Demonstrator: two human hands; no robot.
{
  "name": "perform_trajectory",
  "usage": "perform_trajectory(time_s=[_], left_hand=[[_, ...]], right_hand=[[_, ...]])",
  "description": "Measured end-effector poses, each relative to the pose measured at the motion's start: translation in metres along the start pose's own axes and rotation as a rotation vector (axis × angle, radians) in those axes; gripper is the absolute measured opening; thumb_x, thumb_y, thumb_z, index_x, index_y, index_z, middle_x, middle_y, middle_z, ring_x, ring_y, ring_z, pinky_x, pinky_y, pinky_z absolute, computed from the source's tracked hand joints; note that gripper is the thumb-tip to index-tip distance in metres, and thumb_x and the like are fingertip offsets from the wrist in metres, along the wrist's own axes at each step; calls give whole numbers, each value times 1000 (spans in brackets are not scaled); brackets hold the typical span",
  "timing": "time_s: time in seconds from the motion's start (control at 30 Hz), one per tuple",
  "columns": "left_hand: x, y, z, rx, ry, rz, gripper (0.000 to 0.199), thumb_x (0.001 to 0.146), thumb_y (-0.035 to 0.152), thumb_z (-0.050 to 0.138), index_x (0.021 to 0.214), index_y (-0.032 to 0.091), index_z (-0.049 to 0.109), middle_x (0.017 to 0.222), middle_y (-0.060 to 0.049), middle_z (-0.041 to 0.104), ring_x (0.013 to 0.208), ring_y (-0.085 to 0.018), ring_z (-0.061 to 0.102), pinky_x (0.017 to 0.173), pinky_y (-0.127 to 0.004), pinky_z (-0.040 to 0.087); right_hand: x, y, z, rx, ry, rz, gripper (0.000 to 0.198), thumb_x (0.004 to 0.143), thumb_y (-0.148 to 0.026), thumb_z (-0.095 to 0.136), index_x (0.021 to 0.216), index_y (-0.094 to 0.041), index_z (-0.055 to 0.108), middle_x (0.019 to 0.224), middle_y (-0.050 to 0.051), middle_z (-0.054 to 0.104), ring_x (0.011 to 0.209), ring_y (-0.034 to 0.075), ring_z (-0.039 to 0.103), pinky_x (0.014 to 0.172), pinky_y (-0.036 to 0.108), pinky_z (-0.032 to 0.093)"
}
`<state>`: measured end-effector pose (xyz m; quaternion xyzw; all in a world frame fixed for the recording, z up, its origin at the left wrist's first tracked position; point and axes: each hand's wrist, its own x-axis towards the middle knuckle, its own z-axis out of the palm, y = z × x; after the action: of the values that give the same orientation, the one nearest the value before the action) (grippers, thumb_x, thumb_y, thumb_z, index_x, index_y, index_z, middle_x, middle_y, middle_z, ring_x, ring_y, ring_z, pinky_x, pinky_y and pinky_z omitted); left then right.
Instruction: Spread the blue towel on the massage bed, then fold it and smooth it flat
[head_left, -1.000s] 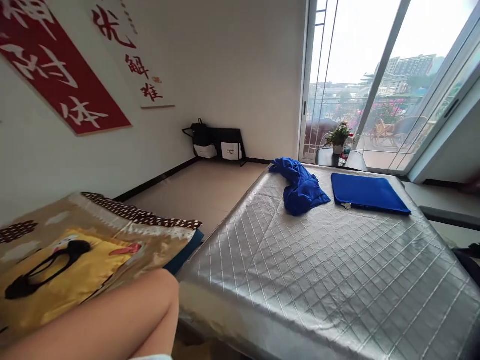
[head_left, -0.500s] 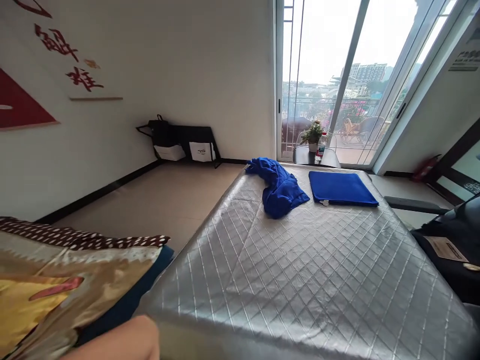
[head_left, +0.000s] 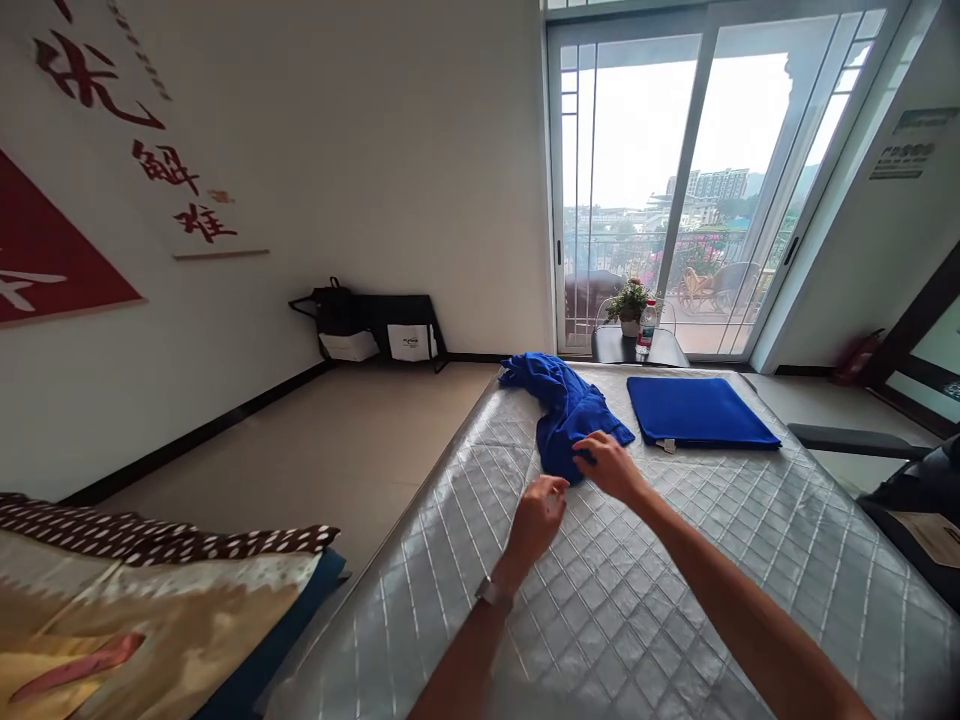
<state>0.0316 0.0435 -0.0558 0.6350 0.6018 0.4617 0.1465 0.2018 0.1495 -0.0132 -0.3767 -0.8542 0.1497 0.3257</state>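
Note:
A crumpled blue garment lies on a silver quilted mattress, spread toward its far left corner. My right hand is over the garment's near edge, its fingers bent and apart; whether they touch the fabric is hard to tell. Just left of it and closer to me, my left hand hovers by the garment's near end, fingers loosely curved with nothing visible in them. A watch sits on the left wrist. To the right of the garment a neatly folded blue cloth with a white tag lies flat.
Patterned bedding is at the left. Beyond the mattress, a small table bears a potted plant and a bottle before the glass sliding door. Bags stand by the wall; a dark chair is at right.
Both my hands have come into view and reached forward to the crumpled garment. My view has tilted up a little. The garment and folded cloth look unmoved on the mattress.

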Motion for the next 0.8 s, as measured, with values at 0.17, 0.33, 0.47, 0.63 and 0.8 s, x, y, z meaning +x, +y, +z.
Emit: perform_trajectory(time_s=[0.17, 0.33, 0.47, 0.63, 0.8], left_hand=[[-11, -38, 31, 298, -84, 108, 30, 85, 9, 50, 106, 20, 67, 113, -8, 69, 107, -25, 60, 96, -44, 49], [-17, -50, 21, 364, -42, 125, 31, 87, 10, 48, 108, 21, 67, 116, -9, 68, 108, -25, 62, 98, -45, 52], [-16, -54, 27, 378, -17, 169, 39, 91, 14, 49, 126, 22, 63, 125, -10, 66, 117, -26, 61, 101, -46, 52], [3, -46, 52, 450, -49, 264, 53, 95, 25, 53, 147, 30, 49, 152, -10, 48, 138, -29, 47, 111, -51, 45], [54, -46, 77, 438, -60, 132, 44, 93, 32, 59, 136, 22, 62, 152, -16, 49, 139, -38, 44, 112, -58, 40]], right_hand=[[27, 6, 63, -48, -115, 88, 8, 83, -23, 73, 91, -21, 76, 105, 9, 70, 109, 25, 61, 97, 36, 46], [32, 9, 74, 126, -29, 168, 17, 86, -34, 70, 74, -22, 70, 86, 4, 71, 78, 18, 65, 73, 29, 48], [51, -2, 43, 320, 209, 221, 43, 91, -61, 55, 82, -20, 65, 73, 2, 67, 63, 15, 61, 61, 27, 47], [67, -38, -65, 596, 671, 248, 50, 92, -71, 46, 98, -22, 53, 64, -4, 58, 53, 13, 56, 50, 25, 43], [1, -83, -189, 730, 902, 11, 38, 88, -61, 64, 95, -24, 54, 64, -8, 54, 51, 10, 52, 50, 22, 45]])
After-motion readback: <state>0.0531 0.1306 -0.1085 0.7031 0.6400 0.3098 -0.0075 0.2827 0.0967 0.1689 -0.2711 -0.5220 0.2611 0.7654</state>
